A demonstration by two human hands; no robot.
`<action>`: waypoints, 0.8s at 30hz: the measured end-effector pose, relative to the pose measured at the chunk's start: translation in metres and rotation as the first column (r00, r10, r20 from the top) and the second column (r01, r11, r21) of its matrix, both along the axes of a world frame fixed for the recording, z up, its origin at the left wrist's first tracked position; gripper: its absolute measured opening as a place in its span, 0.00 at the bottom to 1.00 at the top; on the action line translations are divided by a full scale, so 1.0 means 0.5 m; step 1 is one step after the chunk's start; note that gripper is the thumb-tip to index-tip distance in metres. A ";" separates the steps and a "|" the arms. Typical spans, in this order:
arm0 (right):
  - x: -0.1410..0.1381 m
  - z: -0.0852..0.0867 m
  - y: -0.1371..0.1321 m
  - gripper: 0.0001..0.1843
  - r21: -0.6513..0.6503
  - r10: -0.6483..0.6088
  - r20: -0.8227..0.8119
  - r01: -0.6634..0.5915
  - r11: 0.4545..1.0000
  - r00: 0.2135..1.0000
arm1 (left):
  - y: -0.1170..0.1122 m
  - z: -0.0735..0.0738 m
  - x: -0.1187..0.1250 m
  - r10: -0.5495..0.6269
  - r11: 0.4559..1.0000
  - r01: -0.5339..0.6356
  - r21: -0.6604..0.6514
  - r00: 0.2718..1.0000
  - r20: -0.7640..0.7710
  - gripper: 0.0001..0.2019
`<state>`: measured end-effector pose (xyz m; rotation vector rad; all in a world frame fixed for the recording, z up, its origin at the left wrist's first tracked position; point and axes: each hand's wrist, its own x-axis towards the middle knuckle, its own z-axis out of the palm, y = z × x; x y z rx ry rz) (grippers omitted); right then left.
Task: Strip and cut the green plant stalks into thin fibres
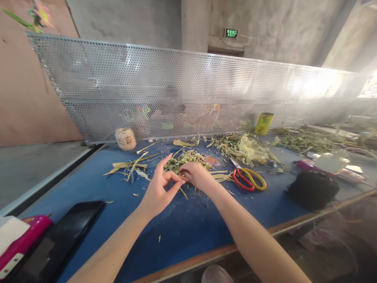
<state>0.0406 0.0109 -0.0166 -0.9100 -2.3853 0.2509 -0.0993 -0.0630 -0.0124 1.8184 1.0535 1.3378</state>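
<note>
Tabletop (pixel 182 232) lies open nearside — plant pile (pixel 187 157) ahead, scissors (pixel 239 169) blocking rightward.

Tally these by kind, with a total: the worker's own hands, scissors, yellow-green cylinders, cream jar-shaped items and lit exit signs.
Hands: 2 (left hand, right hand)
Scissors: 1 pair
Yellow-green cylinder: 1
Cream jar-shaped item: 1
Lit exit sign: 1
Total: 6, with the scissors taken as one

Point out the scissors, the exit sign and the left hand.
Scissors (pixel 248 178): head view, on the handles.
Exit sign (pixel 231 33): head view, on its face.
Left hand (pixel 159 188): head view, on its back.
</note>
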 end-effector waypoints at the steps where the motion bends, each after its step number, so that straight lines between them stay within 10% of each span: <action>1: 0.001 0.003 0.000 0.13 0.010 -0.008 0.021 0.007 1.000 1.000 | -0.001 0.000 0.001 -0.018 1.000 0.018 -0.016 1.000 -0.007 0.34; 8: 0.008 0.003 0.013 0.18 0.082 -0.123 0.221 0.107 0.991 0.967 | 0.001 -0.007 -0.004 0.075 0.995 -0.056 0.083 0.966 -0.248 0.30; 16: 0.004 0.018 0.006 0.14 -0.205 -0.176 -0.083 0.156 0.966 0.981 | 0.006 -0.013 -0.013 0.173 0.981 -0.115 0.156 0.885 -0.432 0.19; 20: 0.010 0.029 0.004 0.10 -0.553 -0.095 -0.423 -0.174 0.815 0.901 | 0.016 -0.015 -0.020 0.242 0.968 -0.181 0.174 0.859 -0.451 0.18; 24: 0.016 0.030 0.000 0.07 -0.542 0.041 -0.707 -0.579 0.609 0.706 | 0.018 -0.014 -0.026 0.319 0.944 -0.218 0.248 0.796 -0.514 0.17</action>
